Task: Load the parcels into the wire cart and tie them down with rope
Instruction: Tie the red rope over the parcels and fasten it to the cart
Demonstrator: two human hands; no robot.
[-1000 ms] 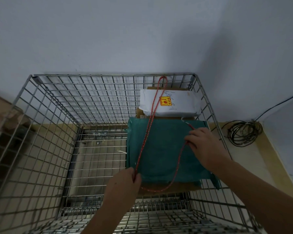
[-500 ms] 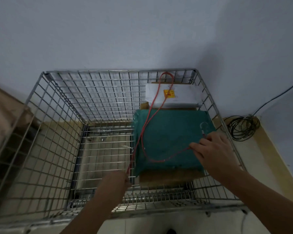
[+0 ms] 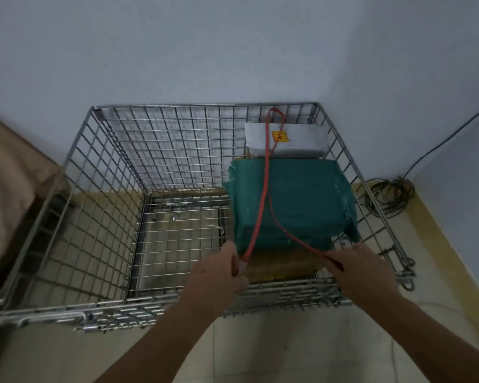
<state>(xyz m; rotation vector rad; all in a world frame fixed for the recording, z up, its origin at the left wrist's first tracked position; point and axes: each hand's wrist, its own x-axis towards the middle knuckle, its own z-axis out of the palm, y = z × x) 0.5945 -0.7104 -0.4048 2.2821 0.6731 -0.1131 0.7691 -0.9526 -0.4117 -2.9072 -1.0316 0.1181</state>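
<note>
Cart: wire mesh, against the wall, open top. Parcels sit in its right half, from about 12 to 4 o'clock of the cart floor. Green parcel lies on a brown box; white parcel lies just beyond it, at 12 o'clock, against the far mesh.

Rope: red, looped through the far mesh above the white parcel. Both strands run back over the white and green parcels toward 6 o'clock.

Left hand: fingers curled, gripping the left strand near its end, at the cart's near rim.

Right hand: fingers curled round the right strand, at about 4 o'clock of the green parcel.

Coiled cable on the floor at 3 o'clock, outside the cart.
</note>
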